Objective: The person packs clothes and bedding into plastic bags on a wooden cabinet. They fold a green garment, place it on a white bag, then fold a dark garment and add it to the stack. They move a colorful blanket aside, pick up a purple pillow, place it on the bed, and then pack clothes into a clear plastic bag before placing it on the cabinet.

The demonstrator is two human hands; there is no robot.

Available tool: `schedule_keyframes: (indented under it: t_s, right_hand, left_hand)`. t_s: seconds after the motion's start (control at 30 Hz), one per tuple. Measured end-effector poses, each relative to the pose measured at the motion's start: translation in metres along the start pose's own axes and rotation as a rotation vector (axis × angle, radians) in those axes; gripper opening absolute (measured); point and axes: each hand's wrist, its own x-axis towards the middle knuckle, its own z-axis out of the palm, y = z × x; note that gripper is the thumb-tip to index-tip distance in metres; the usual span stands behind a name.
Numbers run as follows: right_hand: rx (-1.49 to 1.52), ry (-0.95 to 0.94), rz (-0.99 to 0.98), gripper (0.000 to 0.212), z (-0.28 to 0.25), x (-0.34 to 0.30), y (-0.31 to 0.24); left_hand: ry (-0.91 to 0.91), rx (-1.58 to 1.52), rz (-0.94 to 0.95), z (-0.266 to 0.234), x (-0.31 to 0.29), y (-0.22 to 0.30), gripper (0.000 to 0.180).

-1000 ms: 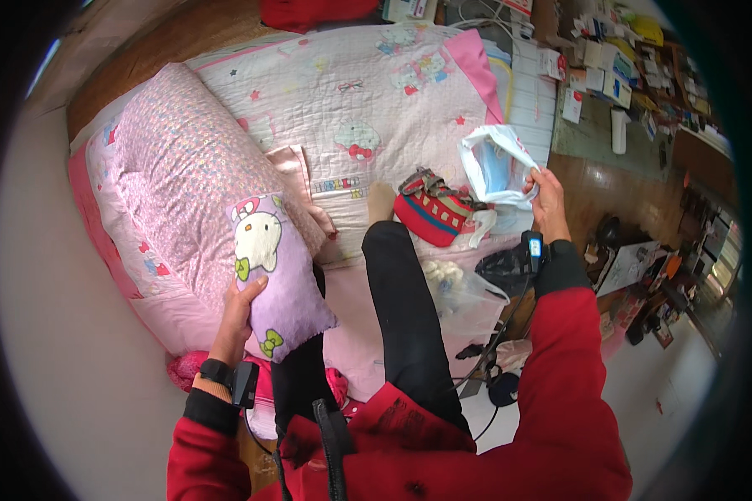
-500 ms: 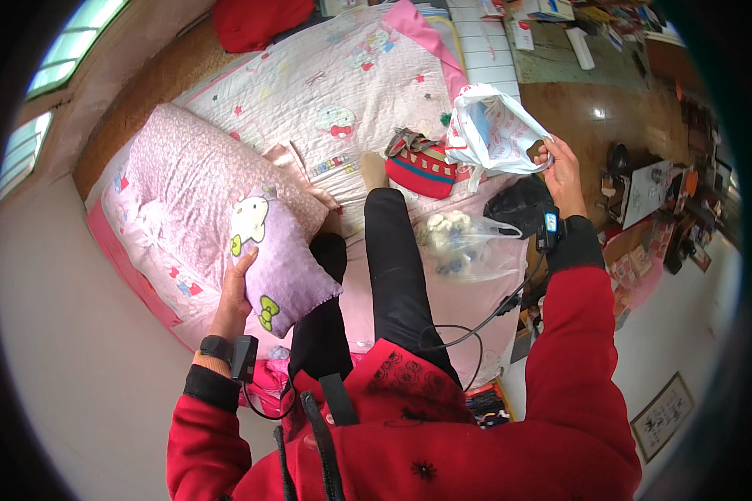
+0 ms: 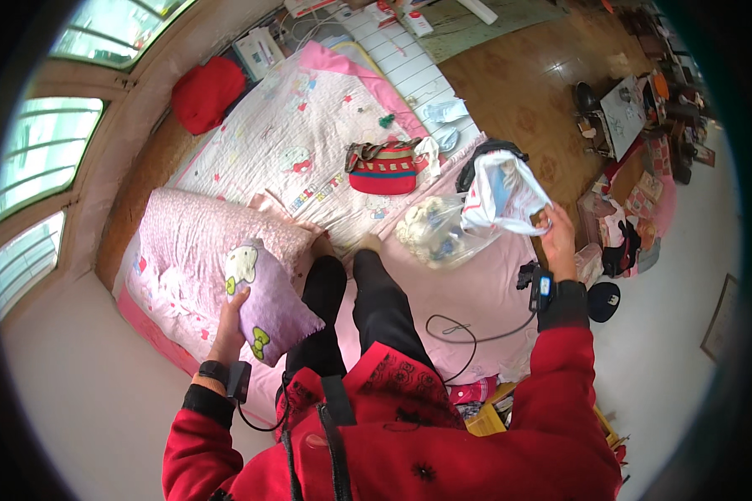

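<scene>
My left hand is closed on the edge of a small purple cushion with a white cartoon cat and green bows. The cushion tilts over my left leg, beside a rolled pink quilt. On the right, my right hand grips the rim of a white plastic bag, whose mouth gapes; something bluish shows inside. Just left of it lies a clear plastic bag with whitish, fluffy-looking contents. A black bundle is partly hidden behind the white bag. Farther off sits a red striped fabric item.
I am standing on a bed with a pink patterned quilt. A red cloth bundle lies at its far left, beside windows. A cable trails from my right wrist. A yellow crate and a dark cap are at the right.
The view has swung to the right. The white bag has moved nearer, from beside the red striped item to beside the clear bag. My left hand still holds the cushion.
</scene>
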Motion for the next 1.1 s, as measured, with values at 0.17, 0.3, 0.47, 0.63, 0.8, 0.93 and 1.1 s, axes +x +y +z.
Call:
schedule_keyframes:
  t_s: [0.17,0.3,0.47,0.63,0.8,0.93,1.1]
  right_hand:
    - [0.143,0.180,0.086,0.020,-0.068,-0.039,0.030]
    - [0.128,0.342,0.167,0.019,-0.109,-0.054,0.058]
    - [-0.009,0.398,0.231,0.033,-0.170,-0.066,0.082]
    - [-0.241,0.433,0.313,0.048,-0.216,-0.076,0.116]
    - [-0.246,0.569,0.299,0.048,-0.233,-0.079,0.147]
    - [-0.150,0.704,0.195,0.048,-0.249,-0.069,0.170]
    - [-0.059,0.753,0.086,0.036,-0.264,-0.045,0.200]
  left_hand:
    - [-0.035,0.040,-0.083,0.014,-0.004,-0.009,0.039]
    - [-0.001,0.137,-0.093,0.040,0.000,-0.017,0.039]
    - [-0.013,0.246,-0.103,0.088,-0.006,-0.027,0.038]
    - [-0.121,0.359,-0.040,0.136,-0.006,-0.045,0.038]
    - [-0.072,0.460,-0.155,0.164,0.003,-0.051,0.039]
    - [-0.096,0.552,-0.122,0.175,0.012,-0.051,0.039]
    - [-0.085,0.587,-0.101,0.181,0.026,-0.050,0.039]
